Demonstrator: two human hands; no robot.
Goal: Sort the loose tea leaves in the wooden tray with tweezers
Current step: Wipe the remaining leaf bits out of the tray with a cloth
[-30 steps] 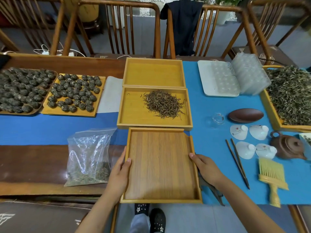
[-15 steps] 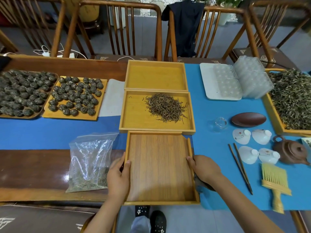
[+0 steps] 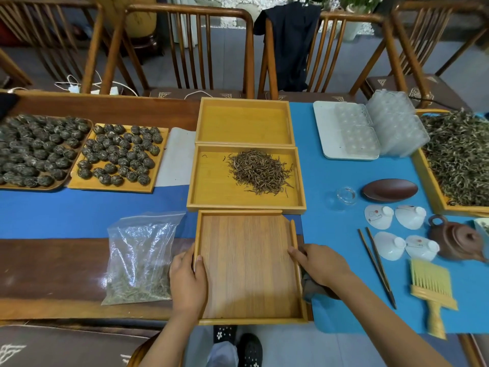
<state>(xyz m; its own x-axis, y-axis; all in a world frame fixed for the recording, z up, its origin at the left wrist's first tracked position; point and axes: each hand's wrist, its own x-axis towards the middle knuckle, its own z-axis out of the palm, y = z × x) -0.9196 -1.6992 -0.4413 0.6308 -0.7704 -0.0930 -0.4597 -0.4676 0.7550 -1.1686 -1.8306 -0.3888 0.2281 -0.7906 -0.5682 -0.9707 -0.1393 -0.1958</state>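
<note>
**Both hands on near tray**

Now my left hand grips the near tray's left rim, thumb inside; my right hand holds the right rim. Tea leaves sit piled in the middle tray just beyond, touching it. Tweezers lie untouched on blue cloth right, beside lids and brush. Bag lies just left.
</note>
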